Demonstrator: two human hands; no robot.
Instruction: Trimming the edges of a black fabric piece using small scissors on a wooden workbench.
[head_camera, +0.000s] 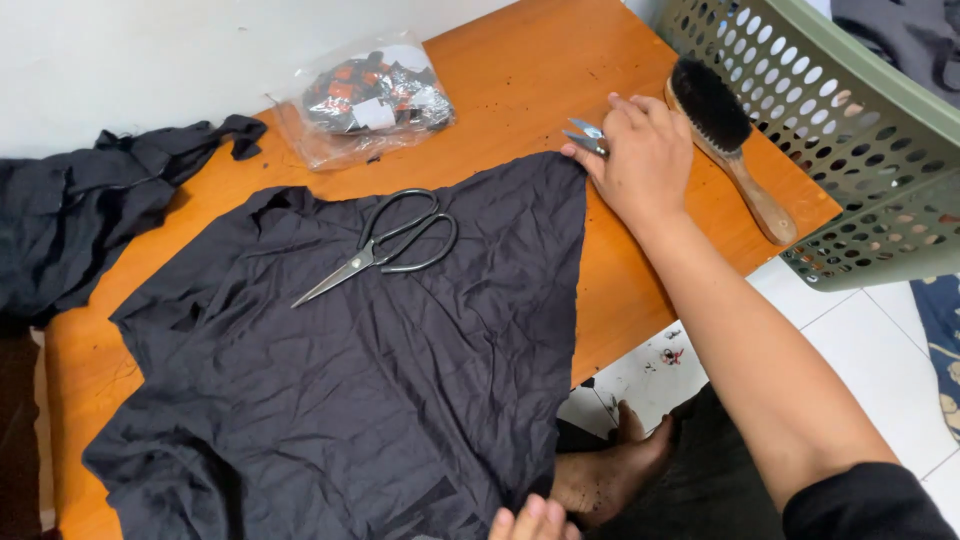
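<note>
- My right hand (645, 160) rests on the orange wooden bench (520, 75) at the far corner of the wrinkled black cloth garment (400, 350), fingers curled around a small silver thread snipper (587, 138) — its metal tips stick out to the left of my knuckles, just above the cloth's corner.
- My left hand (533, 521) shows only as a few fingertips at the near edge of the garment, touching the hem; I cannot tell whether it grips the fabric or merely presses on it.
- The garment lies spread flat between the two hands and runs well off to the left of both.
- A pair of large black-handled steel scissors (385, 245) lies closed on the cloth, left of my right hand and well apart from it.
- Just right of my right hand lies a wooden-handled brush with black bristles (725, 140) — beside it, a green perforated plastic basket (850, 130).
- Beyond the scissors, farther from me, sits a clear plastic bag of dark and red pieces (365, 100).
- Far left of both hands, a crumpled pile of black fabric (90, 210) hangs over the bench edge.
</note>
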